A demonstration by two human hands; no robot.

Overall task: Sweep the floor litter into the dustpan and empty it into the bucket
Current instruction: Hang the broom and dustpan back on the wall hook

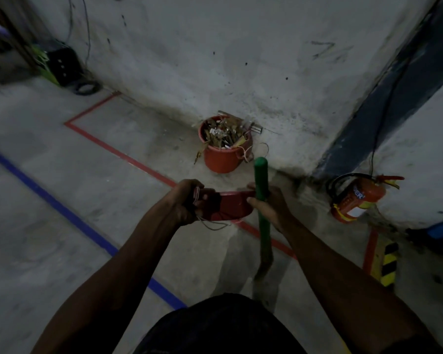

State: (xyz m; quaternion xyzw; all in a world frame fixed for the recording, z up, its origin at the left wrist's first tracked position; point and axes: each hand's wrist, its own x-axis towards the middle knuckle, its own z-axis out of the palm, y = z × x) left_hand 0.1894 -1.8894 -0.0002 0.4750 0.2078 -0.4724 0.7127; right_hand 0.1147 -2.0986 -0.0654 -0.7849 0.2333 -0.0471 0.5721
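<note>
Near the centre of the frame our left hand grips the near end of the red plastic dustpan, held up off the floor. Our right hand curls round the green broom handle, which stands nearly upright just beside the dustpan's right edge. Above them, against the grey wall, sits the red plastic bucket, heaped with litter. At right a red fire extinguisher lies on the concrete floor.

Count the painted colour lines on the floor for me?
2: a blue floor line running diagonally at left, and a red floor outline turning corners toward the orange plastic bucket.
</note>
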